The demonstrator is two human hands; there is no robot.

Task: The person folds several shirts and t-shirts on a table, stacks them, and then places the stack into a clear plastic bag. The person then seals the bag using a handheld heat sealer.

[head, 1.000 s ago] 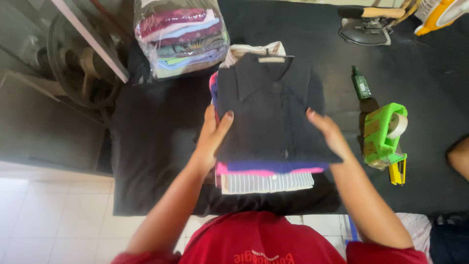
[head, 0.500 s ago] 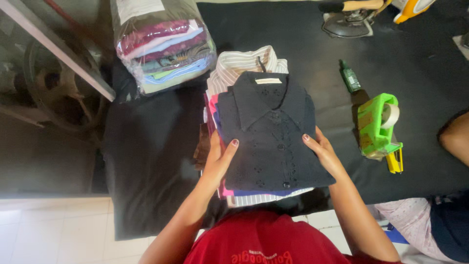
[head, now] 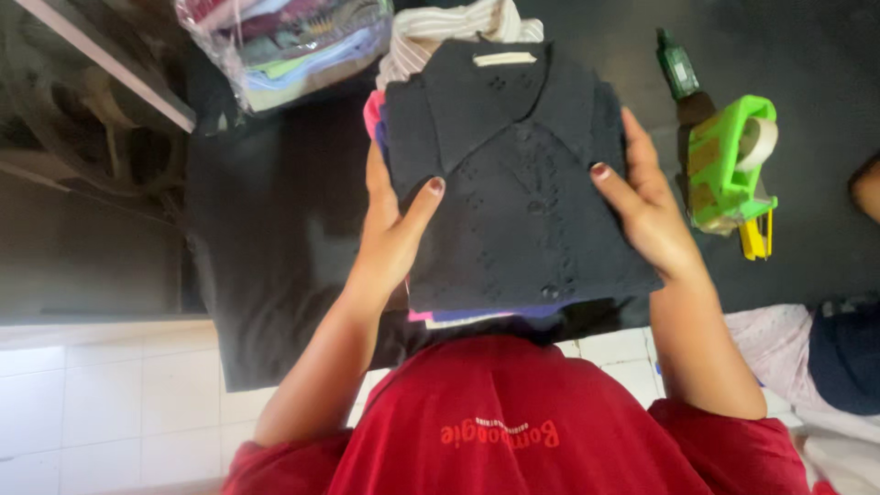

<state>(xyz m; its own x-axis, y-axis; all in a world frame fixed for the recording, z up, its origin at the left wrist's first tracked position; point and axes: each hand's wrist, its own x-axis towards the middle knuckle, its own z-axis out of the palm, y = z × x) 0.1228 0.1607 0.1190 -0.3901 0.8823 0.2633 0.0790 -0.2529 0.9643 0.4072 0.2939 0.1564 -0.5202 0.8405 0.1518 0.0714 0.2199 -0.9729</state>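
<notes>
A stack of folded shirts [head: 513, 174] sits between my hands, with a dark navy collared shirt on top and pink, blue and striped ones beneath. My left hand [head: 390, 229] grips the stack's left side, thumb pressed on the top shirt. On the right side my right hand [head: 646, 211] clasps it the same way. The stack is raised close to my chest, above the black cloth-covered table [head: 275, 238].
A clear plastic bag of folded clothes [head: 284, 41] lies at the back left. A green tape dispenser [head: 729, 170] and a small green bottle [head: 676, 64] stand to the right. Another person's arm [head: 863, 188] shows at the right edge. White floor tiles [head: 101, 394] lie below the table.
Both hands have drawn the shirt stack toward me and up, so it looks larger and nearer. The grip has stayed on both sides.
</notes>
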